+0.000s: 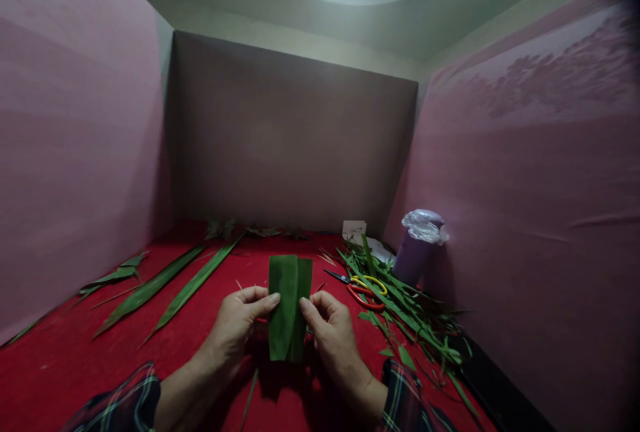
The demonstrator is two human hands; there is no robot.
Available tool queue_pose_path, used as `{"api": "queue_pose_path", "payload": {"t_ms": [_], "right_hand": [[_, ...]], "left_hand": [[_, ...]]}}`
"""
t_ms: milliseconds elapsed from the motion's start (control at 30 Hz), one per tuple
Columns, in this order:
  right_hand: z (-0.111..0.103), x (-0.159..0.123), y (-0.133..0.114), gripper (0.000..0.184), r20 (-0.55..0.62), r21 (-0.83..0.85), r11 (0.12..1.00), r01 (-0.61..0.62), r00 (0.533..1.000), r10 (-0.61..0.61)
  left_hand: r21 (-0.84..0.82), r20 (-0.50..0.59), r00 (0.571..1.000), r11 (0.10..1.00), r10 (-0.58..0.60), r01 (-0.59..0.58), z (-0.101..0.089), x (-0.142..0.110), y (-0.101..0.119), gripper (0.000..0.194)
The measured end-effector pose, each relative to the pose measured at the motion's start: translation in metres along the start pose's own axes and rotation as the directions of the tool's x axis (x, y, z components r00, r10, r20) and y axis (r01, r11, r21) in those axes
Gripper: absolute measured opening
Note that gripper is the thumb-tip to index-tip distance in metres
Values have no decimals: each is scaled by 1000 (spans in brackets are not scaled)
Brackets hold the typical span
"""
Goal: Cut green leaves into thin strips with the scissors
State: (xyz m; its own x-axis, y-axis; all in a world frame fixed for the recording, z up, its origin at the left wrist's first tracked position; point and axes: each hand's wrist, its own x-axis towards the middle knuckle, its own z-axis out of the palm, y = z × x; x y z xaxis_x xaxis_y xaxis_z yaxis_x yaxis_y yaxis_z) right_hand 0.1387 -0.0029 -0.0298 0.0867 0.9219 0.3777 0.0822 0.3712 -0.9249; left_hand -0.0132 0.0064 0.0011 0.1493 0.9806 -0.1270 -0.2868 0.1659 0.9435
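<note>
Two cut pieces of green leaf (283, 309), trimmed square at the top, overlap side by side and stand upright above the red cloth. My left hand (243, 319) pinches their left edge between thumb and fingers. On the right edge, my right hand (333, 329) pinches the leaf pieces the same way, its thumb in front. The fingers behind the leaf are partly hidden. Right of my hands lies a pair of scissors (367, 289) with one yellow and one red handle, its dark blades pointing left.
Long leaves (195, 292) lie on the red cloth (65, 379) at the left. A heap of leaf strips (415, 319) covers the right side. Behind it stands a purple container (413, 255) topped with clear plastic, near white paper (354, 229). Pink walls rise on both sides.
</note>
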Motion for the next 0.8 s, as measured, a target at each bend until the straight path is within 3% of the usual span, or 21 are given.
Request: {"api": "queue_pose_path", "payload": {"t_ms": [233,533,800], "right_hand": [[-3,5,5,27,-20,0,1000,11,1000,-11],[-6,6,2,27,-40,-27,999,28,999,-29],[-10,8,6,28,-63,-43,998,49,997,-52]], "left_hand": [[-49,-85,993,995,86,-90,-5,3,12,24],[-59,-114,988,992,100,-108,-7,6,11,25],[-50,-226,958,980,179,-195,-17,17,16,29]]}}
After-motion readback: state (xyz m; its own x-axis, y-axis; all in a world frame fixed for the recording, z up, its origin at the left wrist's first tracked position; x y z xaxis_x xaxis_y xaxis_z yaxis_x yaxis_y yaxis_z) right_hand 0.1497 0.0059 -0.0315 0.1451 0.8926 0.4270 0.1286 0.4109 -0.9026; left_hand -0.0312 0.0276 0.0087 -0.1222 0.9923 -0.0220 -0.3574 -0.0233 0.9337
